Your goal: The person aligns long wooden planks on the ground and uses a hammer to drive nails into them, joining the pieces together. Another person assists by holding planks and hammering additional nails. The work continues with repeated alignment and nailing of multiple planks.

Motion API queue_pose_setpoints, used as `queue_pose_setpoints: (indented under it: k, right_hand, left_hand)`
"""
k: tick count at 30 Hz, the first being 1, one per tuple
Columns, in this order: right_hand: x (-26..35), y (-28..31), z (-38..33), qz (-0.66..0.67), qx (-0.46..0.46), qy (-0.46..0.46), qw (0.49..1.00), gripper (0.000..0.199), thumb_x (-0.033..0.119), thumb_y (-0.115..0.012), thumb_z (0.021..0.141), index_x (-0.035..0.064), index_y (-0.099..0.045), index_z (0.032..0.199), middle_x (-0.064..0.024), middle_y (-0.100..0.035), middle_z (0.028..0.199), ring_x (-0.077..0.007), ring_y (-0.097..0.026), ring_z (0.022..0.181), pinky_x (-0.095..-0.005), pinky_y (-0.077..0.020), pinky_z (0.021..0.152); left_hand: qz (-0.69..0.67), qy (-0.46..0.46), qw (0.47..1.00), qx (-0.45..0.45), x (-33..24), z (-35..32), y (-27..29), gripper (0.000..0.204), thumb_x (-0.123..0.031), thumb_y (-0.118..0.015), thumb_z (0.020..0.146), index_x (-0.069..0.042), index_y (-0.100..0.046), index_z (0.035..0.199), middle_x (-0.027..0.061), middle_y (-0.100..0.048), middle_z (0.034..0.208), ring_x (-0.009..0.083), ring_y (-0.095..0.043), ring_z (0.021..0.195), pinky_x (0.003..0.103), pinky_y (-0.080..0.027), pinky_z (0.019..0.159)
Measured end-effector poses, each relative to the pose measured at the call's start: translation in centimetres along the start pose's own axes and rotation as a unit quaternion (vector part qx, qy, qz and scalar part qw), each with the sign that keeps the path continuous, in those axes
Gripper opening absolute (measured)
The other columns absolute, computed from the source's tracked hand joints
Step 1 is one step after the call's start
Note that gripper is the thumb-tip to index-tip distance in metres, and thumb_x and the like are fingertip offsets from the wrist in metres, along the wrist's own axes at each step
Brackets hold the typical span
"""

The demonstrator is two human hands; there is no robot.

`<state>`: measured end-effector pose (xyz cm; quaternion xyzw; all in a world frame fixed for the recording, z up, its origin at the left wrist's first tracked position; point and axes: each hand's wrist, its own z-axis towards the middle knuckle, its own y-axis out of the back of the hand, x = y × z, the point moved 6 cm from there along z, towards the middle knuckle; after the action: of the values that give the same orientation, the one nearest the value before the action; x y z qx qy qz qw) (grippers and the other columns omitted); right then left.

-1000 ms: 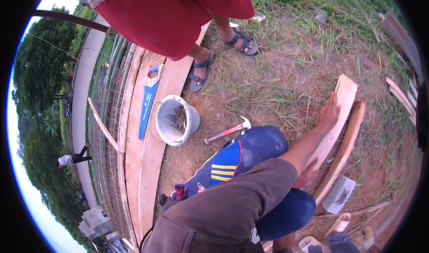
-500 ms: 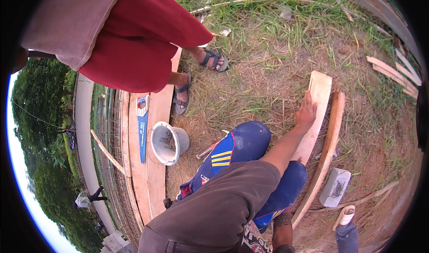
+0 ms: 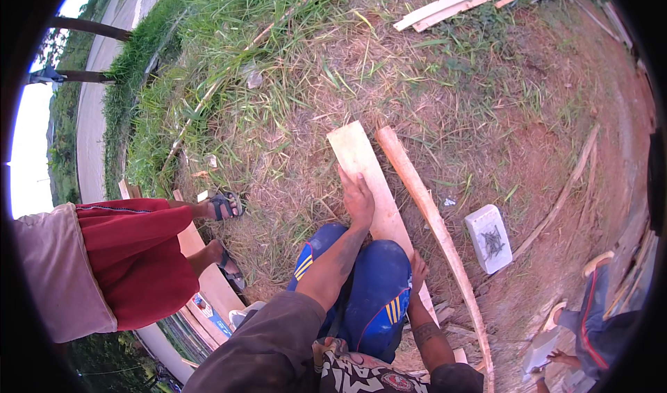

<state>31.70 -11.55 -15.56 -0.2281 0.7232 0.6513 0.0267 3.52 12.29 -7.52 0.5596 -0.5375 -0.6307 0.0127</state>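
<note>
A long pale wooden board (image 3: 379,185) slants away from me beside my knees, its far end over the dry grass. Along its left edge lies my left hand (image 3: 358,200), closed on the wood with the fingers pointing toward the far end. Nearer to me, beside my knee, my right hand (image 3: 419,271) grips the board's right edge, its fingers partly hidden. A narrow, curved wooden strip (image 3: 434,216) with a rough edge lies to the right of the board, apart from it.
A white tub (image 3: 478,237) with several nails (image 3: 493,241) sits at right. A person in red shorts (image 3: 132,254) stands at left, near a handsaw (image 3: 214,318) and a partly hidden bucket (image 3: 244,314). Another person's hand (image 3: 559,357) shows lower right. Loose planks (image 3: 465,4) lie far off.
My view has swung round to the right, so the surroundings have shifted. My right hand, earlier low and mostly hidden, now shows on the board's edge. My left hand stays on the board.
</note>
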Motion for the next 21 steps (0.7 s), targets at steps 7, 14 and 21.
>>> queue_pose_setpoints:
  k: [7,14,21]
  right_hand:
    - [-0.2,3.3,3.0,0.165,0.015,-0.009,0.986,0.053,0.031,-0.053,0.101,0.003,-0.057,0.145,-0.0067,-0.053,0.154,-0.0227,-0.056,0.131,-0.0461,-0.041,0.107]
    - [0.6,4.9,3.4,0.267,0.024,-0.024,0.963,0.052,0.033,-0.052,0.104,0.002,-0.057,0.146,-0.008,-0.057,0.15,-0.0237,-0.059,0.129,-0.0456,-0.043,0.108]
    - [0.3,4.4,2.5,0.279,0.06,-0.039,0.958,0.052,0.033,-0.052,0.105,0.0016,-0.056,0.146,-0.0085,-0.059,0.148,-0.0238,-0.06,0.128,-0.045,-0.0443,0.108]
  left_hand:
    - [-0.054,-0.016,0.998,-0.019,0.0,0.5,0.3,0.063,-0.035,-0.041,0.115,-0.006,-0.024,0.167,0.0317,-0.054,0.151,0.05,-0.062,0.126,0.054,-0.051,0.102]
    - [-0.08,-0.007,0.996,-0.031,1.2,1.1,0.8,0.059,-0.031,-0.044,0.114,-0.008,-0.029,0.166,0.0274,-0.057,0.15,0.0474,-0.067,0.119,0.054,-0.054,0.096]
    - [-0.169,-0.013,0.985,-0.004,1.8,0.8,2.0,0.061,-0.029,-0.042,0.115,-0.006,-0.023,0.168,0.0282,-0.051,0.157,0.0455,-0.063,0.129,0.049,-0.053,0.103]
